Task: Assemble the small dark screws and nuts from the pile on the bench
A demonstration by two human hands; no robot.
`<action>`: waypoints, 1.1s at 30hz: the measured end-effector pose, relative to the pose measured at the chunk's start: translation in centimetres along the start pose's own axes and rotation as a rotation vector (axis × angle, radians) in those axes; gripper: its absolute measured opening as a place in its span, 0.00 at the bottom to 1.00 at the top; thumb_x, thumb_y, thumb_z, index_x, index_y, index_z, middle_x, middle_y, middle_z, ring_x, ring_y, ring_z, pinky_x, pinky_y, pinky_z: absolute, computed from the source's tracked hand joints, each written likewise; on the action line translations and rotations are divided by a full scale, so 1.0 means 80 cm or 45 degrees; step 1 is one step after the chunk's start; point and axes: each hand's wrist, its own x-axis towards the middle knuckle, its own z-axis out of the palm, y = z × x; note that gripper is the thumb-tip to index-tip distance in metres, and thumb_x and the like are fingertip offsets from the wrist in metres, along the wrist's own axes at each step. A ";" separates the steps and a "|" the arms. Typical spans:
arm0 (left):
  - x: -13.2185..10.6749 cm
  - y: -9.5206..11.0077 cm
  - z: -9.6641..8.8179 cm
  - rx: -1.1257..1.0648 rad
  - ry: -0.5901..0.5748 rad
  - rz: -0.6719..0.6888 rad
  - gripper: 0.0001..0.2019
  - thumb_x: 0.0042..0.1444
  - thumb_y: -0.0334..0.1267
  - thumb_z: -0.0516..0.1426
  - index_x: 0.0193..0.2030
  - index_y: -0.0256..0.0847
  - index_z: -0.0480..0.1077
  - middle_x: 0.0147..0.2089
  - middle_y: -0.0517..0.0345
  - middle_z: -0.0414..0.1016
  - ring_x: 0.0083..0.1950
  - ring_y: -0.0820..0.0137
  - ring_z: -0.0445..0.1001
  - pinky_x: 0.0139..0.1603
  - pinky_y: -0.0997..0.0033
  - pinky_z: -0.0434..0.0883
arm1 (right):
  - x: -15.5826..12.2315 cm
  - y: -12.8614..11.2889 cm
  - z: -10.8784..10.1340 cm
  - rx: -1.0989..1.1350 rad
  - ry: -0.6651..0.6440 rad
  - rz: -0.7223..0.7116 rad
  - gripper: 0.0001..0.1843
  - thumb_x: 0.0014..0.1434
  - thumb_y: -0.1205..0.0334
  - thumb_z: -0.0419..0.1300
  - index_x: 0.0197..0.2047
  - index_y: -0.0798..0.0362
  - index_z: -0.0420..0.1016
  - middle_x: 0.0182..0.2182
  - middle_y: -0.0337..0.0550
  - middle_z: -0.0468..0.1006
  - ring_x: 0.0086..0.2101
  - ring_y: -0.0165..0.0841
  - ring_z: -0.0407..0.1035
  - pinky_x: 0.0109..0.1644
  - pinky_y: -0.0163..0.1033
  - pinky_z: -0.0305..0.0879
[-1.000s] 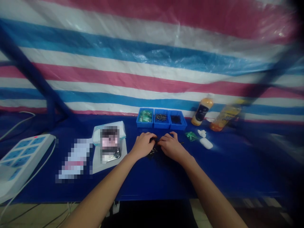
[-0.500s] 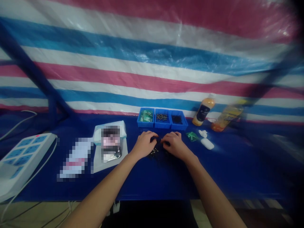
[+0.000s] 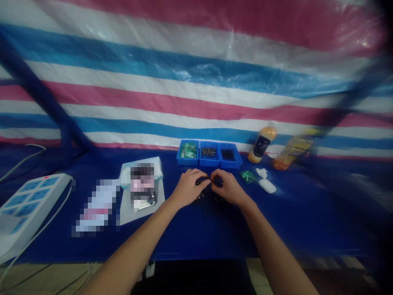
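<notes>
Over the blue table, my left hand [image 3: 189, 187] is closed, its thumb and forefinger brought together in a pinch. Facing it, my right hand [image 3: 229, 187] is curled closed too, and the two sets of fingertips nearly meet. Whatever sits between them is too small and dark to name. Small metal pieces, some shiny like screws [image 3: 199, 199], lie on the table just below the left hand. Dark bits on the table under the right hand are hard to make out. Beyond the hands is a row of blue bins [image 3: 209, 164].
The bins hold green packets [image 3: 188, 150], metal parts [image 3: 208, 152] and dark pieces [image 3: 228, 155]. At right are two drink bottles [image 3: 262, 143], a green wrapper [image 3: 247, 176] and a white case [image 3: 267, 185]. A power strip [image 3: 33, 205] and pouch [image 3: 141, 162] occupy the left.
My two hands have come closer together, their fingertips now nearly meeting. The left thumb and forefinger have closed into a pinch.
</notes>
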 end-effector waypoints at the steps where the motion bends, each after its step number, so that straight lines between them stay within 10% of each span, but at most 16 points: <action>1: 0.000 0.001 0.000 -0.010 -0.005 0.003 0.09 0.62 0.44 0.56 0.42 0.44 0.75 0.44 0.57 0.77 0.46 0.63 0.71 0.50 0.60 0.66 | 0.000 -0.001 0.000 0.016 -0.011 -0.010 0.06 0.53 0.67 0.59 0.36 0.51 0.70 0.31 0.36 0.75 0.34 0.31 0.68 0.44 0.37 0.60; 7: 0.000 0.002 -0.002 -0.242 0.088 -0.067 0.06 0.60 0.38 0.58 0.40 0.44 0.76 0.38 0.59 0.78 0.41 0.67 0.74 0.46 0.65 0.68 | 0.003 -0.002 0.002 0.238 0.084 0.122 0.12 0.60 0.57 0.58 0.46 0.51 0.71 0.39 0.41 0.76 0.37 0.32 0.69 0.46 0.38 0.63; 21: -0.001 0.005 0.000 -0.453 0.148 -0.136 0.10 0.57 0.39 0.60 0.45 0.42 0.75 0.41 0.57 0.79 0.42 0.67 0.75 0.47 0.66 0.70 | 0.007 0.001 0.004 0.449 -0.068 0.316 0.22 0.64 0.46 0.51 0.27 0.54 0.70 0.24 0.36 0.69 0.28 0.29 0.61 0.34 0.34 0.56; 28: 0.001 0.002 0.000 -0.331 0.220 -0.207 0.13 0.64 0.45 0.53 0.46 0.45 0.75 0.47 0.57 0.77 0.42 0.68 0.73 0.42 0.68 0.68 | 0.014 0.025 0.000 0.728 0.656 0.588 0.21 0.55 0.41 0.61 0.37 0.52 0.69 0.26 0.37 0.74 0.26 0.30 0.65 0.32 0.35 0.60; 33: 0.001 -0.008 0.002 -0.230 0.229 -0.209 0.11 0.63 0.42 0.52 0.42 0.43 0.75 0.43 0.57 0.77 0.43 0.67 0.74 0.48 0.65 0.68 | 0.007 0.036 -0.002 0.408 0.501 0.589 0.19 0.55 0.44 0.62 0.32 0.53 0.71 0.21 0.37 0.71 0.23 0.30 0.62 0.28 0.35 0.55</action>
